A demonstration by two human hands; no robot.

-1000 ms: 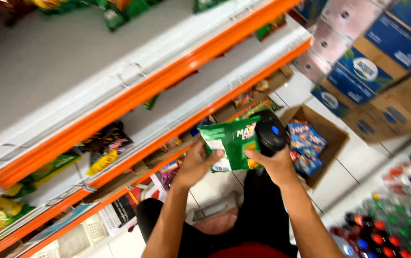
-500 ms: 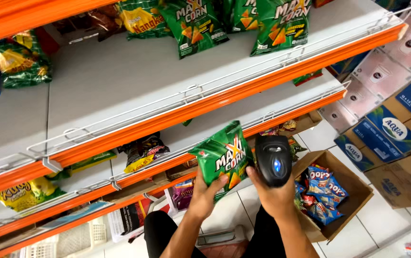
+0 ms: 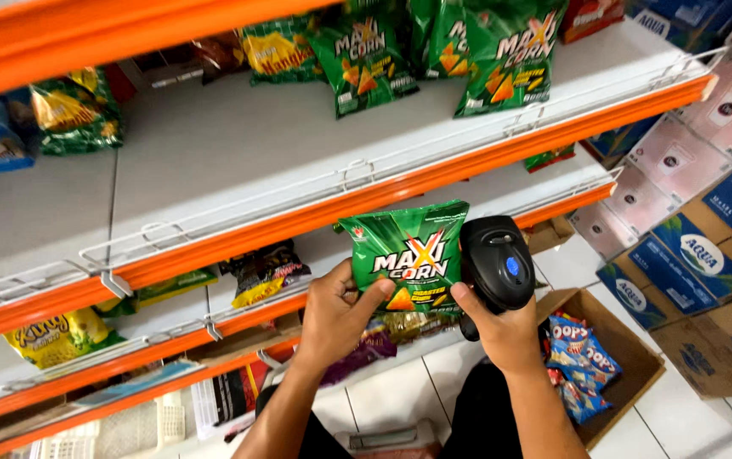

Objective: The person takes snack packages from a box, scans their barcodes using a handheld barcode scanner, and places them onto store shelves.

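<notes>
- My left hand is clamped on the green snack bag: the thumb lies across its lower front and the other fingers are tucked behind its left edge.
- My right hand is wrapped tight around the grip of the black handheld scanner, with the scanner's rounded head up and its blue button facing me.
- The bag stands upright and faces me, touching the scanner on its right side, so both hands hold their things side by side.
- The bag is held in the air just below the orange shelf edge and in front of the lower shelf.
- Above that orange edge, on the white shelf board, more green bags of the same kind lean at the back, to the upper right of the bag I hold.
- To the left of my bag, on the lower shelf, lies a dark snack packet with yellow on it.
- Below and to the right of my bag, on the tiled floor, sits an open cardboard box with blue snack packets inside.
- Further right of the bag, stacked cartons stand beside the shelving.
</notes>
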